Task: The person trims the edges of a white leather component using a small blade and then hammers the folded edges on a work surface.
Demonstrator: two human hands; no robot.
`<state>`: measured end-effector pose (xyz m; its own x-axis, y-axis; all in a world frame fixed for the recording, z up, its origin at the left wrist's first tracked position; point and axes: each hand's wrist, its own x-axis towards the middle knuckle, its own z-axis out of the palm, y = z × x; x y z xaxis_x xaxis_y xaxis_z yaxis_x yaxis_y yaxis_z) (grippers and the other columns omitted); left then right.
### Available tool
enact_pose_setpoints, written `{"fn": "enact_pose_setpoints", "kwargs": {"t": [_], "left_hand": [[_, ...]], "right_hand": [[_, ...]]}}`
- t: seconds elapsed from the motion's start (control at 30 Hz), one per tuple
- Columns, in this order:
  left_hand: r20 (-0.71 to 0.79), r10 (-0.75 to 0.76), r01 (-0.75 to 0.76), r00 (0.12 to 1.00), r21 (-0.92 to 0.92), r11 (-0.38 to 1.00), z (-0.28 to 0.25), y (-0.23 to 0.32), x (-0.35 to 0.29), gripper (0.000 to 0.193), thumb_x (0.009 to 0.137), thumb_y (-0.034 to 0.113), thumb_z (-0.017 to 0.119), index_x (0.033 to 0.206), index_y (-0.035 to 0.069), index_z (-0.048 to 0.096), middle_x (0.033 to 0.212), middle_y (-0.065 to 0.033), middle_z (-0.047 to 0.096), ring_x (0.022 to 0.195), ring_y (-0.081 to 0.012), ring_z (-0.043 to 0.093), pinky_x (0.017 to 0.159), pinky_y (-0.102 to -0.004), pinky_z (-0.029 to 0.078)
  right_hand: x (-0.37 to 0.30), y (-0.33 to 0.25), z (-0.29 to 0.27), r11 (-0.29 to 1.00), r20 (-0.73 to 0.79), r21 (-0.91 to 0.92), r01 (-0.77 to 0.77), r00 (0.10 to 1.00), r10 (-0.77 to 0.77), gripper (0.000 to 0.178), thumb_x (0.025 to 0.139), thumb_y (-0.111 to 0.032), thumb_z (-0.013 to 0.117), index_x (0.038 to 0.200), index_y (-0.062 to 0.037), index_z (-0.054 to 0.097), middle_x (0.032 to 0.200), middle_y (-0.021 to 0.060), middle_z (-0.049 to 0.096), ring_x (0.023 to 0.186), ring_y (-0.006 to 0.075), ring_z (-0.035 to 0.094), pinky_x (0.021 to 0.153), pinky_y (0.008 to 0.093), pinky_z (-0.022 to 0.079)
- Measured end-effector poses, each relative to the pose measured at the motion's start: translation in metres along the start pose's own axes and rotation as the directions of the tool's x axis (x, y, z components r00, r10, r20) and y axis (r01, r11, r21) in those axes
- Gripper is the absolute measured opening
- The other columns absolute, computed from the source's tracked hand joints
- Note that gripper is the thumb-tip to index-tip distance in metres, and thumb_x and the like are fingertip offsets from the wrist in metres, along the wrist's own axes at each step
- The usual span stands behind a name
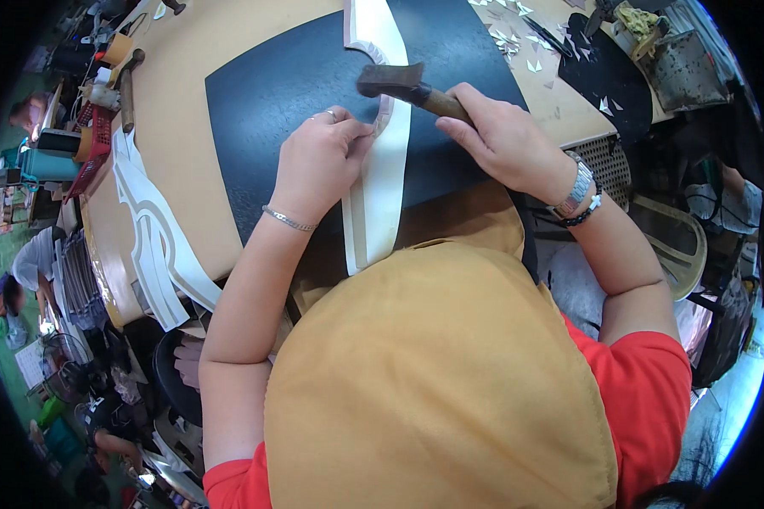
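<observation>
A long, curved white strip (386, 191), apparently leather or a similar sheet, lies lengthwise over a black work mat (280, 102). Its near end reaches my tan apron, and a greyish band runs along its left edge. My left hand (321, 159) is closed in a pinch at that left edge, where the strip curves inward. Gripped by its wooden handle in my right hand (514, 140) is a hammer (392, 79). The dark hammer head is over the strip, just beyond my left fingertips; whether it touches the strip I cannot tell.
More curved white pieces (161, 233) lie at the table's left edge, below another hammer (127, 92). Small white scraps (508, 41) and a dark pen-like tool (548, 36) lie far right, near a worn metal container (688, 72). A red basket (93, 154) stands left. Other people sit beyond.
</observation>
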<state>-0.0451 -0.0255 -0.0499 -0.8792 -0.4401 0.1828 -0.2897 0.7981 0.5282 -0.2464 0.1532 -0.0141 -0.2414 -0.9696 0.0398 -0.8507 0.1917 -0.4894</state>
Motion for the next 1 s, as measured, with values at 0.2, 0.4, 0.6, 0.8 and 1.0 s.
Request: {"fn": "enact_pose_setpoints", "kwargs": {"t": [0.2, 0.4, 0.6, 0.8, 1.0], "left_hand": [[-0.058, 0.067, -0.059, 0.996, 0.126, 0.99, 0.002, 0.004, -0.002, 0.013, 0.091, 0.017, 0.075, 0.099, 0.008, 0.079, 0.096, -0.006, 0.072, 0.084, -0.0275, 0.07, 0.075, -0.0378, 0.057], [-0.084, 0.09, -0.08, 0.992, 0.117, 0.99, 0.007, 0.0, -0.005, 0.013, 0.092, 0.018, 0.074, 0.099, 0.009, 0.079, 0.096, -0.0061, 0.071, 0.082, -0.0281, 0.07, 0.074, -0.0373, 0.057], [0.04, -0.099, 0.1, 0.994, -0.019, 0.995, -0.006, -0.002, 0.0, 0.02, 0.091, 0.018, 0.078, 0.106, 0.006, 0.079, 0.096, -0.0085, 0.075, 0.081, -0.0223, 0.072, 0.077, -0.0327, 0.058], [0.333, -0.282, 0.372, 0.9, -0.247, 0.895, -0.028, -0.016, 0.011, 0.027, 0.089, 0.014, 0.08, 0.112, -0.001, 0.077, 0.09, -0.0069, 0.077, 0.081, -0.0109, 0.069, 0.08, -0.0293, 0.057], [0.384, -0.174, 0.277, 0.907, -0.234, 0.932, -0.03, -0.018, 0.014, 0.025, 0.09, 0.011, 0.078, 0.11, -0.003, 0.075, 0.087, -0.0054, 0.074, 0.079, -0.0112, 0.067, 0.077, -0.0288, 0.055]], "right_hand": [[0.003, -0.005, -0.013, 0.991, 0.075, -0.131, -0.008, 0.997, 0.018, 0.035, 0.107, -0.038, 0.056, 0.105, -0.0034, 0.049, 0.082, 0.0243, 0.068, 0.079, 0.0475, 0.067, 0.071, 0.0553, 0.054], [0.0, -0.018, -0.014, 0.992, 0.154, -0.093, -0.083, 0.983, 0.097, 0.034, 0.106, -0.037, 0.057, 0.104, -0.0037, 0.051, 0.083, 0.0231, 0.068, 0.081, 0.0467, 0.067, 0.071, 0.0555, 0.054], [-0.007, -0.004, -0.003, 1.0, 0.036, 0.004, -0.009, 0.999, 0.009, 0.035, 0.107, -0.037, 0.055, 0.106, -0.003, 0.049, 0.084, 0.0244, 0.068, 0.083, 0.0477, 0.067, 0.073, 0.0558, 0.053], [-0.008, -0.003, 0.0, 0.996, 0.147, -0.018, -0.09, 0.985, 0.092, 0.035, 0.108, -0.036, 0.056, 0.104, -0.0015, 0.048, 0.084, 0.0253, 0.068, 0.083, 0.0475, 0.067, 0.072, 0.0552, 0.053], [-0.011, -0.001, 0.004, 0.999, 0.097, -0.018, -0.042, 0.994, 0.044, 0.034, 0.108, -0.035, 0.055, 0.103, -0.0017, 0.048, 0.081, 0.0256, 0.068, 0.081, 0.0478, 0.067, 0.072, 0.055, 0.054]]}}
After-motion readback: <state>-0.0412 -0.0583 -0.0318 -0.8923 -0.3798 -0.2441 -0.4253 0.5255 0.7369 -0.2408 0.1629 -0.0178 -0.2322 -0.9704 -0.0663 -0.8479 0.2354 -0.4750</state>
